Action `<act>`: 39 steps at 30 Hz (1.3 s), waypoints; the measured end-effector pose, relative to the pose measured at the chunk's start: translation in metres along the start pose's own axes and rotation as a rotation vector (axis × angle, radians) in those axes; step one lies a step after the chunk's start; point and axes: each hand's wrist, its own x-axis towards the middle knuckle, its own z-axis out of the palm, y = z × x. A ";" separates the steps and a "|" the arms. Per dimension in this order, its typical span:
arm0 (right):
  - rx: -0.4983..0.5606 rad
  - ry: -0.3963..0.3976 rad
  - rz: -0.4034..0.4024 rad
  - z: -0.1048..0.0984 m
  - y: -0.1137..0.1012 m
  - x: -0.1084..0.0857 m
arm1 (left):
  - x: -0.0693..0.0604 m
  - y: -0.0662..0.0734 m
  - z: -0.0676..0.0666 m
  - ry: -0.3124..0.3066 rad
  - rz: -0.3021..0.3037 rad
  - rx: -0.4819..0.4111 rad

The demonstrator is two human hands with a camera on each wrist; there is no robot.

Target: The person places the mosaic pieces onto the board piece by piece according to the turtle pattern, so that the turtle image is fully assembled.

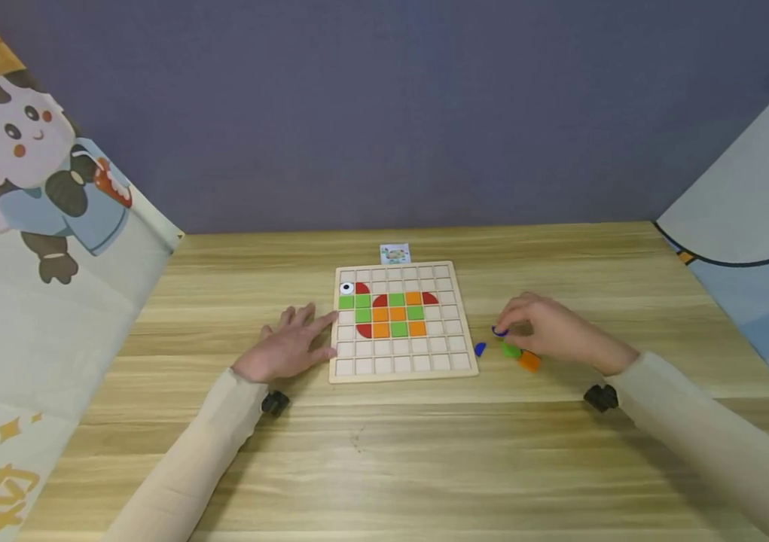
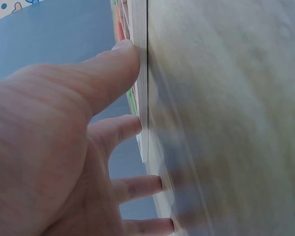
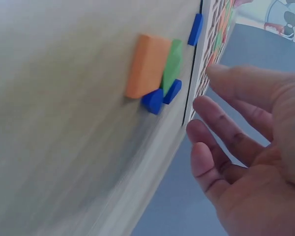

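My left hand (image 1: 285, 346) is spread beside the wooden grid board (image 1: 403, 374); its thumb and index finger touch the board's left edge, as the left wrist view also shows. Red, green and orange tiles form a pattern on the board, with a white eye tile (image 1: 346, 288). Over the loose pieces right of the board hovers my right hand (image 1: 553, 331), fingers loosely bent, its fingertips by a blue piece (image 1: 499, 332). No piece shows between its fingers in the right wrist view. Below it lie a green piece (image 3: 172, 64) and an orange block (image 3: 148, 66).
Another blue piece (image 1: 480, 348) lies near the board's right edge. A small picture card (image 1: 395, 253) sits behind the board. A dark blue-grey panel (image 1: 411, 113) rises at the table's back, with printed cartoon panels left and right.
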 end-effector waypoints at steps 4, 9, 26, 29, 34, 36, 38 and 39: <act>-0.025 0.003 0.015 -0.001 -0.004 -0.019 | -0.001 0.000 -0.001 0.002 0.003 -0.004; -0.070 0.032 0.018 0.003 -0.003 -0.039 | -0.001 0.001 -0.002 -0.004 0.000 -0.008; -0.076 0.125 0.100 0.019 -0.003 -0.054 | -0.002 0.001 -0.002 -0.015 -0.001 -0.012; -0.093 0.142 0.072 0.016 -0.007 -0.050 | -0.002 0.001 -0.002 -0.017 -0.001 -0.019; -0.081 0.171 0.010 0.010 -0.016 -0.031 | -0.002 0.001 -0.001 -0.010 0.005 -0.021; -0.069 0.162 -0.005 0.008 -0.021 -0.020 | -0.002 0.000 -0.001 -0.008 0.005 -0.022; -0.059 0.151 -0.027 0.008 -0.024 -0.005 | -0.001 0.000 -0.001 -0.008 0.003 -0.024; -0.050 0.142 -0.034 0.009 -0.025 0.003 | -0.001 0.000 -0.001 -0.008 0.002 -0.024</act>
